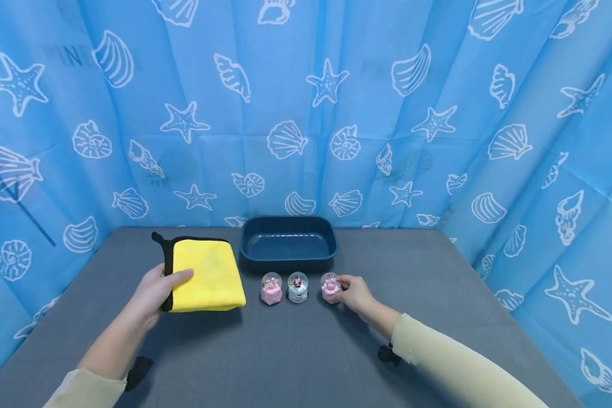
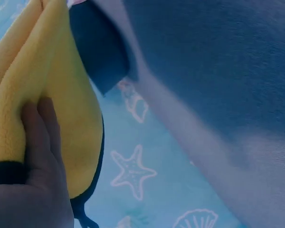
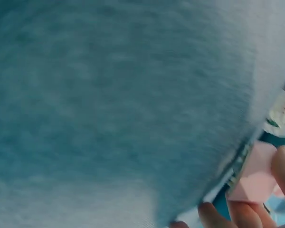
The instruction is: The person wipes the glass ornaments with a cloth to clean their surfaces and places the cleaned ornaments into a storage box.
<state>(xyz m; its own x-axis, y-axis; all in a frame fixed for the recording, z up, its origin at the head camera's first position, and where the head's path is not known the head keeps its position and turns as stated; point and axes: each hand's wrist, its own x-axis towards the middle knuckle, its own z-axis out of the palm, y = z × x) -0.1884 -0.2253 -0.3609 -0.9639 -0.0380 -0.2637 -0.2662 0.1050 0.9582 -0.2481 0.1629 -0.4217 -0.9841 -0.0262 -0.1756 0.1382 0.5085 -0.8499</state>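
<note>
A folded yellow cloth [image 1: 206, 275] with black edging is gripped at its left side by my left hand [image 1: 155, 289], thumb on top and fingers beneath. In the left wrist view the fingers [image 2: 40, 133] press into the fold of the cloth [image 2: 76, 137]. My right hand [image 1: 356, 293] pinches a small snow globe with a pink base [image 1: 330, 288]. That faceted pink base [image 3: 255, 175] also shows between thumb and fingers in the right wrist view. To its left stand a snow globe with a red figure and white base [image 1: 298, 287] and another pink snow globe [image 1: 271, 288].
A dark blue rectangular tub [image 1: 288, 265] stands behind the snow globes, near the back edge of the grey table [image 1: 265, 357]. Blue curtains [image 1: 296, 113] with white shells and starfish hang behind and along both sides.
</note>
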